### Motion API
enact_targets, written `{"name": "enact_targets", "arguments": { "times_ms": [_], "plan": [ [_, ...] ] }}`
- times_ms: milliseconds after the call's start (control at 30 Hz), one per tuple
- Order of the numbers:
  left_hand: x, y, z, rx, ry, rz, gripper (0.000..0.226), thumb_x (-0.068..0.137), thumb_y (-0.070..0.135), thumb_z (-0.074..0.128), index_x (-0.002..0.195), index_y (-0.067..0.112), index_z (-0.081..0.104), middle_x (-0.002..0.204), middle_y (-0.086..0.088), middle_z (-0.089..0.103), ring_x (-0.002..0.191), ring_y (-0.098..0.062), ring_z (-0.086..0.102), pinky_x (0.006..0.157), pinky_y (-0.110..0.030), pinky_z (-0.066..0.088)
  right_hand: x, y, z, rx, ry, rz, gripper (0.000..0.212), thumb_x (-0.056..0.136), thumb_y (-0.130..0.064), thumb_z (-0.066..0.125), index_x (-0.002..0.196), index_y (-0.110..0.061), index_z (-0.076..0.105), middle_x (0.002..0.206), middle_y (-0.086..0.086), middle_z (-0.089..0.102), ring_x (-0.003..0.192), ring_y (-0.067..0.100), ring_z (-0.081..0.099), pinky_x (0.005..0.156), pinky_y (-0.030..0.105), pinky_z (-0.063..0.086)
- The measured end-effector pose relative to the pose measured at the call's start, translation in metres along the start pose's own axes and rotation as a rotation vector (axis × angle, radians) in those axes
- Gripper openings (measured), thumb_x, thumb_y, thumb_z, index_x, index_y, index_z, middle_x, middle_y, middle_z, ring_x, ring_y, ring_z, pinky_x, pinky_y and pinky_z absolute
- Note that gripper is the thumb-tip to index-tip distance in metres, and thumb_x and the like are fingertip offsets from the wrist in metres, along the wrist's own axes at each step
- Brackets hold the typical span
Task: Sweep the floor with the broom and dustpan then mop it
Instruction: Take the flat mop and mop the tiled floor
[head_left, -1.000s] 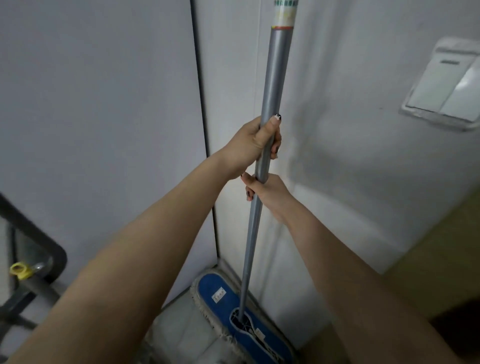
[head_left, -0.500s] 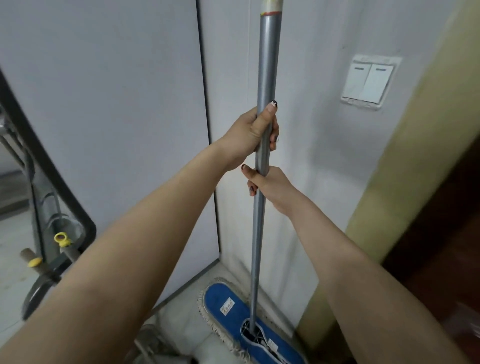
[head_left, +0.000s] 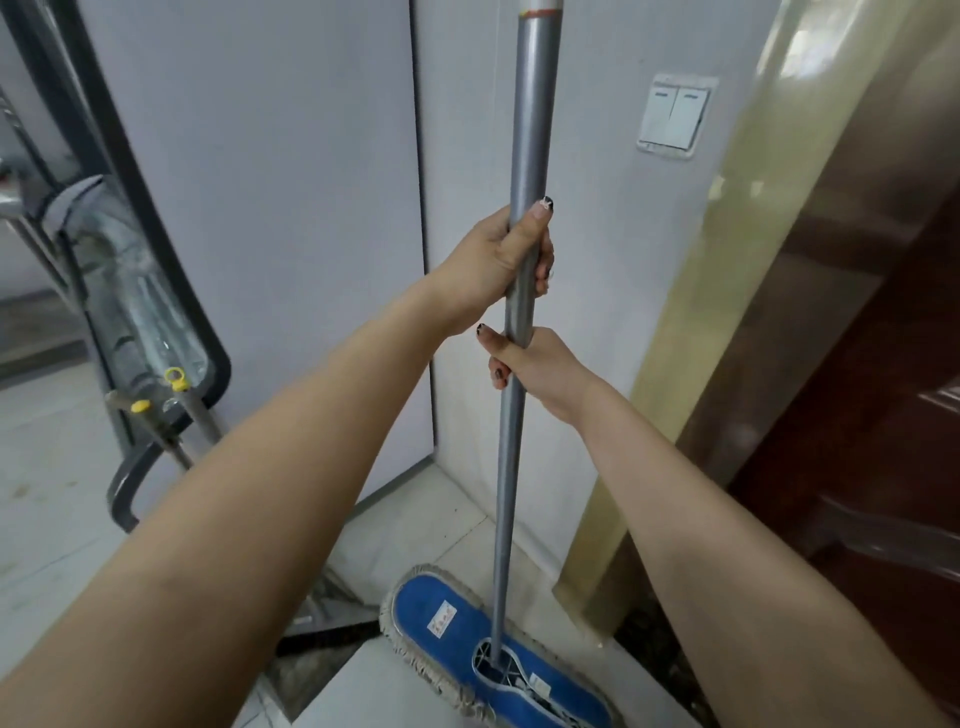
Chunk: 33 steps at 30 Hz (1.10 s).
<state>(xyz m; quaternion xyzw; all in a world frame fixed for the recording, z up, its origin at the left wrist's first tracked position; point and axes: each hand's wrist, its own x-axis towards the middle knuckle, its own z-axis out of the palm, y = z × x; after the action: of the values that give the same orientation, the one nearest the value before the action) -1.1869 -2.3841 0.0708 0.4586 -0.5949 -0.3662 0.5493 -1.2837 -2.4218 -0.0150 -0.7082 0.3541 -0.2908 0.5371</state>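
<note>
The person's left hand (head_left: 496, 260) is wrapped round the grey metal mop handle (head_left: 529, 130). Its thumb lies straight up along the front of the pole and its fingers curl round the back. Just beneath it, almost touching, the right hand (head_left: 540, 364) grips the same handle from the other side, with the thumb and fingertips showing on the left of the pole. The handle stands nearly upright, and its top runs out of view. At its foot, the flat blue mop head (head_left: 415, 597), edged with a pale fringe, lies on the light tiled floor (head_left: 52, 467). It sits along the foot of the white wall (head_left: 597, 260), near the corner where two wall panels meet, and its right end is close to the base of a yellowish door frame (head_left: 691, 338). A dark brown door (head_left: 857, 441) stands beyond the frame, and a double light switch (head_left: 672, 117) is fixed to the wall. At the left edge of the floor, two grey poles with yellow ends (head_left: 175, 378) lean against a dark-framed panel.
</note>
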Motion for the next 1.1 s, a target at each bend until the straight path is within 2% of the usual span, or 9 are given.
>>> {"name": "enact_targets", "arguments": {
  "times_ms": [133, 267, 400, 467, 600, 733, 867, 967, 1100],
  "plan": [
    [-0.047, 0.012, 0.021, 0.024, 0.053, -0.018, 0.038, 0.094, 0.045, 0.039, 0.076, 0.012, 0.048, 0.059, 0.003, 0.054, 0.057, -0.017, 0.054, 0.071, -0.035, 0.047, -0.046, 0.004, 0.010, 0.054, -0.085, -0.011, 0.043, 0.088, -0.041, 0.062, 0.058, -0.014, 0.047, 0.052, -0.002, 0.052, 0.045, 0.007, 0.050, 0.052, 0.012, 0.042],
    [-0.099, 0.027, 0.038, 0.031, 0.141, -0.044, 0.040, 0.090, 0.047, 0.041, 0.075, 0.011, 0.049, 0.057, 0.003, 0.054, 0.055, -0.016, 0.053, 0.070, -0.032, 0.051, -0.090, 0.007, 0.025, 0.120, -0.191, -0.025, 0.040, 0.087, -0.041, 0.064, 0.061, -0.014, 0.048, 0.052, -0.003, 0.051, 0.048, 0.010, 0.050, 0.064, 0.023, 0.043],
    [-0.160, 0.047, 0.041, 0.040, 0.257, -0.104, 0.040, 0.101, 0.038, 0.035, 0.075, 0.011, 0.049, 0.059, 0.001, 0.052, 0.057, -0.016, 0.052, 0.072, -0.034, 0.050, -0.131, 0.005, 0.058, 0.118, -0.298, -0.045, 0.041, 0.086, -0.041, 0.064, 0.059, -0.013, 0.049, 0.051, -0.002, 0.051, 0.050, 0.013, 0.050, 0.064, 0.026, 0.043],
    [-0.191, 0.057, 0.034, 0.051, 0.315, -0.124, 0.040, 0.101, 0.037, 0.032, 0.075, 0.010, 0.047, 0.063, -0.002, 0.050, 0.061, -0.019, 0.050, 0.074, -0.037, 0.047, -0.146, 0.000, 0.081, 0.097, -0.347, -0.031, 0.039, 0.084, -0.042, 0.066, 0.061, -0.013, 0.051, 0.048, -0.005, 0.052, 0.050, 0.014, 0.050, 0.065, 0.028, 0.044],
    [-0.245, 0.074, 0.013, 0.037, 0.411, -0.122, 0.041, 0.100, 0.040, 0.035, 0.075, 0.010, 0.048, 0.063, -0.003, 0.050, 0.059, -0.017, 0.051, 0.066, -0.027, 0.052, -0.174, -0.018, 0.126, 0.034, -0.457, -0.054, 0.039, 0.084, -0.045, 0.065, 0.063, -0.015, 0.051, 0.042, -0.010, 0.051, 0.045, 0.009, 0.051, 0.063, 0.022, 0.046],
    [-0.293, 0.085, -0.014, 0.087, 0.507, -0.111, 0.044, 0.085, 0.053, 0.043, 0.073, 0.011, 0.051, 0.060, -0.001, 0.053, 0.059, -0.018, 0.052, 0.066, -0.033, 0.050, -0.203, -0.039, 0.170, 0.038, -0.534, -0.087, 0.041, 0.088, -0.039, 0.063, 0.058, -0.014, 0.050, 0.038, -0.011, 0.050, 0.035, 0.002, 0.048, 0.040, 0.006, 0.037],
    [-0.350, 0.096, -0.043, 0.166, 0.609, -0.112, 0.046, 0.082, 0.059, 0.044, 0.072, 0.015, 0.053, 0.058, 0.004, 0.056, 0.056, -0.015, 0.055, 0.066, -0.033, 0.048, -0.234, -0.056, 0.223, 0.042, -0.620, -0.108, 0.040, 0.090, -0.032, 0.062, 0.059, -0.012, 0.048, 0.050, -0.001, 0.048, 0.036, 0.004, 0.046, 0.044, 0.007, 0.040],
    [-0.399, 0.106, -0.064, 0.190, 0.666, -0.118, 0.043, 0.086, 0.055, 0.042, 0.071, 0.015, 0.052, 0.057, 0.003, 0.054, 0.055, -0.016, 0.053, 0.070, -0.040, 0.043, -0.259, -0.068, 0.268, 0.072, -0.674, -0.096, 0.037, 0.090, -0.029, 0.064, 0.062, -0.010, 0.048, 0.053, 0.002, 0.045, 0.034, 0.002, 0.043, 0.042, 0.006, 0.040],
    [-0.468, 0.127, -0.092, 0.224, 0.714, -0.155, 0.041, 0.097, 0.045, 0.038, 0.074, 0.013, 0.049, 0.059, 0.003, 0.054, 0.057, -0.016, 0.053, 0.076, -0.045, 0.041, -0.295, -0.083, 0.334, 0.015, -0.704, -0.100, 0.038, 0.087, -0.037, 0.065, 0.064, -0.011, 0.049, 0.053, 0.001, 0.047, 0.042, 0.006, 0.048, 0.049, 0.007, 0.044]
  ]
}}
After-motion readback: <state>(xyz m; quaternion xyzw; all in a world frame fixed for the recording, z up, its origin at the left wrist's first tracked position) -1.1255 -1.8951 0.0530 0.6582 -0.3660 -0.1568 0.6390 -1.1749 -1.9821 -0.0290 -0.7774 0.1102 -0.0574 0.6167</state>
